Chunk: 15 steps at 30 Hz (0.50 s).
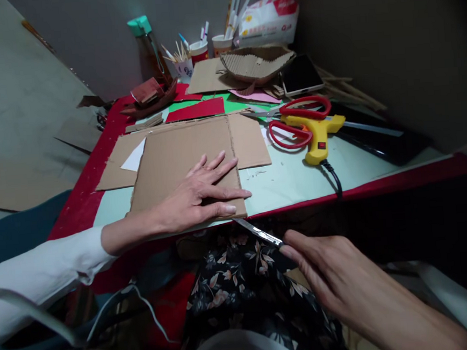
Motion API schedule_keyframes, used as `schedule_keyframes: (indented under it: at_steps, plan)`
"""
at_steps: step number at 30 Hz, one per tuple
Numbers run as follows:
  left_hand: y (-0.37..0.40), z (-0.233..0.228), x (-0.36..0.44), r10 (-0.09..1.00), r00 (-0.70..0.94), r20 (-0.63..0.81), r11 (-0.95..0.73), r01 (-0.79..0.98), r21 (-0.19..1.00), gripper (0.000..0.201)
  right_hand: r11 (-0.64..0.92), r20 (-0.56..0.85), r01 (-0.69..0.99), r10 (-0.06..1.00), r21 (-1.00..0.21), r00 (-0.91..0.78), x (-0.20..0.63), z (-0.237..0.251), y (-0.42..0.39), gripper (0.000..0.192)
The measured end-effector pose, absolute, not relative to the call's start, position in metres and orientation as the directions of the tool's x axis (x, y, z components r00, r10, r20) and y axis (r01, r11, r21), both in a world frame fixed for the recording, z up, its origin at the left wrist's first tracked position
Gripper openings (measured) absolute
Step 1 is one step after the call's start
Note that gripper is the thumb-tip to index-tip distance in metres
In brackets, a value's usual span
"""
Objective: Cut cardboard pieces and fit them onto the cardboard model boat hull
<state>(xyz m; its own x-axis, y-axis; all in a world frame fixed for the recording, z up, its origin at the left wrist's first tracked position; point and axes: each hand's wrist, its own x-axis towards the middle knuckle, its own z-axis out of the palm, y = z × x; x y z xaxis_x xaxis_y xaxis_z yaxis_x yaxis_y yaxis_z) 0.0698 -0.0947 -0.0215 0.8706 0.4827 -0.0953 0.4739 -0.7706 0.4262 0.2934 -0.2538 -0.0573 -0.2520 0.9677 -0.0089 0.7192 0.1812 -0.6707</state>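
My left hand (208, 190) lies flat with fingers spread on a brown cardboard sheet (175, 152) at the table's front edge. Below that edge, my right hand (315, 260) is closed round the handle of a utility knife (258, 231). Its bare metal blade points up and left, the tip by the sheet's front right corner. Whether the tip touches the cardboard, I cannot tell. Another cardboard piece (250, 140) sticks out from under the sheet. To the right lie red-handled scissors (291, 135) and a yellow glue gun (317, 138), overlapping each other.
Behind the sheet are red paper (198, 109), a small brown model boat (150, 98), a corrugated cardboard boat shape (259, 65) and a phone (301, 75). Cups with sticks and pens (198, 51), a bottle (148, 49) and a tissue pack (270, 21) stand along the wall.
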Motion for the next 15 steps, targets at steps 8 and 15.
schedule_keyframes:
  at_steps: [8,15]
  plan:
    - [-0.0955,-0.0212,0.0704,0.491,0.865,-0.104,-0.772,0.487,0.408,0.039,0.171,0.003,0.729,0.974,-0.663,-0.226,0.2936,-0.0543,-0.2562,0.035]
    - [-0.0969,-0.0217,0.0707,0.526,0.845,-0.095,-0.757,0.516,0.401,0.038,0.109,-0.067,0.701,0.973,-0.705,-0.219,0.2888,-0.0567,-0.249,0.032]
